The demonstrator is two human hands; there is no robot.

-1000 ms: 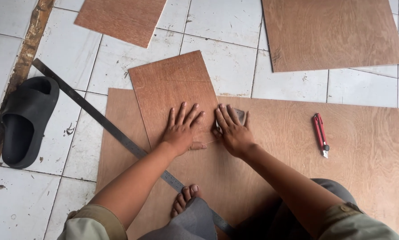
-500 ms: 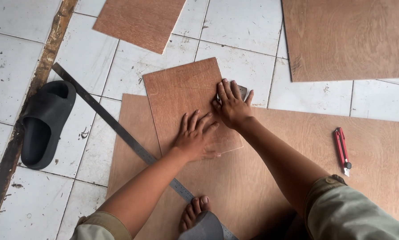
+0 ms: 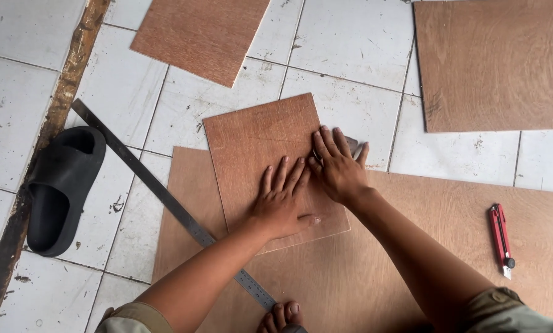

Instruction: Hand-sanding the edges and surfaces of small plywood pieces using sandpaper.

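Shifted since half a second ago: right hand [image 3: 337,169] slid up along the right edge of the small panel [image 3: 261,148], left hand [image 3: 281,200] stayed flat near the same spot.

Left hand: palm down on the panel, fingers spread and pointing toward 12 to 1 o'clock, thumb stuck out to 3 o'clock along the lower right corner; pressing, gripping nothing. Forearm running in from 7 o'clock, nearly straight.

Right hand: palm down at the right edge of the panel, fingers close together and aimed at 11 to 12 o'clock, partly covering a small grey pad [image 3: 352,145] at its 1 o'clock side; cannot tell whether gripped or merely pressed under the fingers. Forearm coming in from 5 o'clock, wrist bent slightly inward. Hands just beside each other, fingertips nearly touching.

Panel lying flat, tilted a little clockwise, lower half resting on the big sheet [image 3: 412,246], upper half over white tiles [image 3: 344,92].

Around: steel ruler [image 3: 165,200] slanting from 10 o'clock to 5 o'clock, passing under the left forearm; black sandal [image 3: 61,188] at 9 o'clock; red cutter [image 3: 501,237] at 3 o'clock on the sheet; bare toes [image 3: 282,314] at 6 o'clock; two more boards at 12 o'clock [image 3: 199,34] and 2 o'clock [image 3: 495,61].
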